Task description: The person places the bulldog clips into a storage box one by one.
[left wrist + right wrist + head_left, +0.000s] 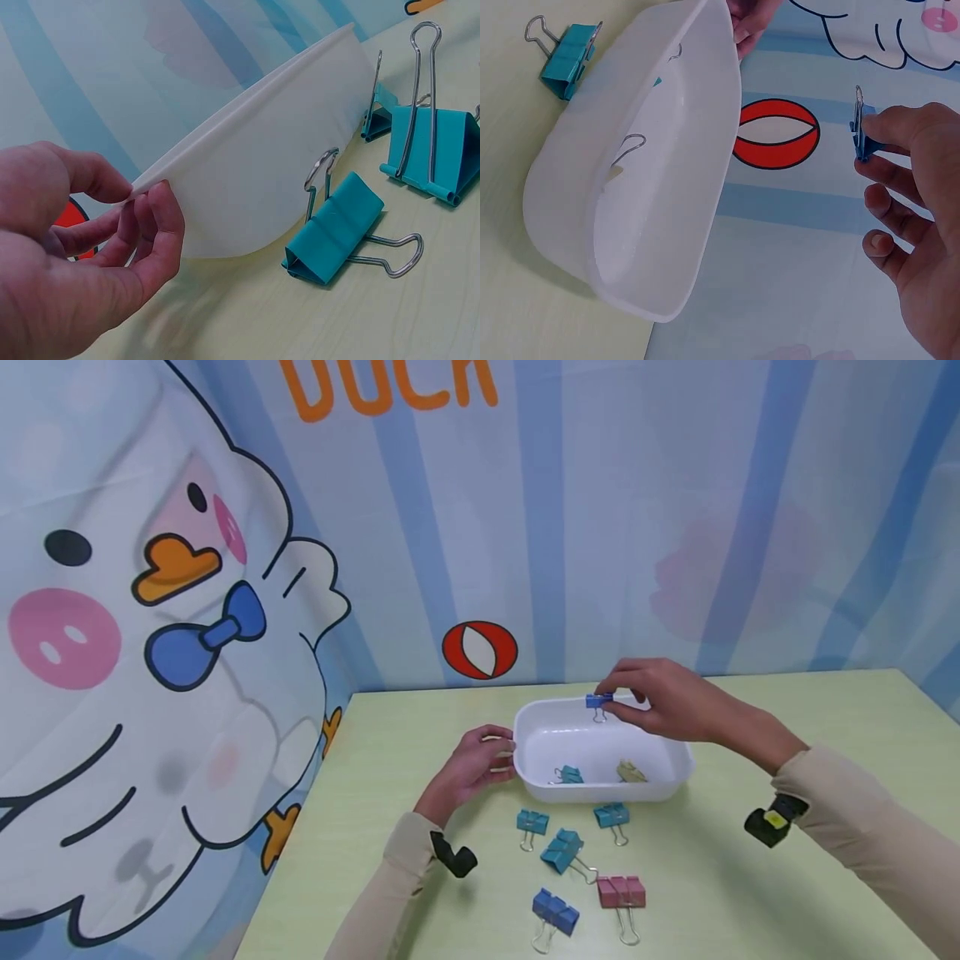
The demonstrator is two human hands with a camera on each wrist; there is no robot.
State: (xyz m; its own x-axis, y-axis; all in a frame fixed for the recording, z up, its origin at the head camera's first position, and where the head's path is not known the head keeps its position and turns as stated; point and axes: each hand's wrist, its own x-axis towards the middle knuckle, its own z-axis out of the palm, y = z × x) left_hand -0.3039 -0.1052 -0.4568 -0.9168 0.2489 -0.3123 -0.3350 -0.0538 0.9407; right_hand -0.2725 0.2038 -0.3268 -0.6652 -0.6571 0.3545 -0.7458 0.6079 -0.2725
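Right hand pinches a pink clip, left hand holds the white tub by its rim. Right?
Wrong colour: the head view shows the right hand pinching a blue clip, while the left hand holds the white tub by its rim.

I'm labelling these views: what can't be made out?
Left wrist: inside of the white tub, hidden by its wall.
Right wrist: most of the yellow clip, behind the tub's wall.
Head: part of the held blue clip, covered by the right hand.
Head: orange letters, cut by the top edge.
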